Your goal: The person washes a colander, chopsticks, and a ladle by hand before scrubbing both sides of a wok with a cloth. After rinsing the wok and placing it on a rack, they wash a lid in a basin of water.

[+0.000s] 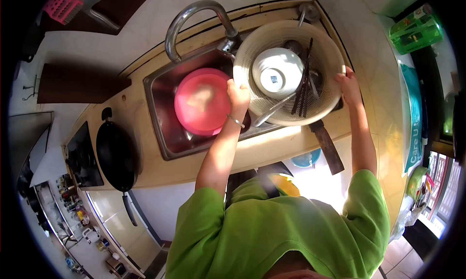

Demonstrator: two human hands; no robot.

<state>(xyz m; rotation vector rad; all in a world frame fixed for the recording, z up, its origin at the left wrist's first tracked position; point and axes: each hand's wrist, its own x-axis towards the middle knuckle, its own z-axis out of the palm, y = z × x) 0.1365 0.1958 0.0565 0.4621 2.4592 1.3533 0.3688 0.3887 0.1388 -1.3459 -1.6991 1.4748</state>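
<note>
A cream plastic colander is held at its rim by both hands, over the right part of the sink. My left hand grips the left rim, fingers closed. On the opposite side, my right hand is closed round the rim. Inside the colander lie an upturned white bowl, several dark chopsticks and a ladle or spoon with a metal handle. A pink basin sits in the metal sink, left of my left hand.
A curved faucet rises behind the sink. A wooden-handled utensil juts over the counter edge below the colander. At left, a black pan stands near a dark cooktop. A green bottle is at upper right.
</note>
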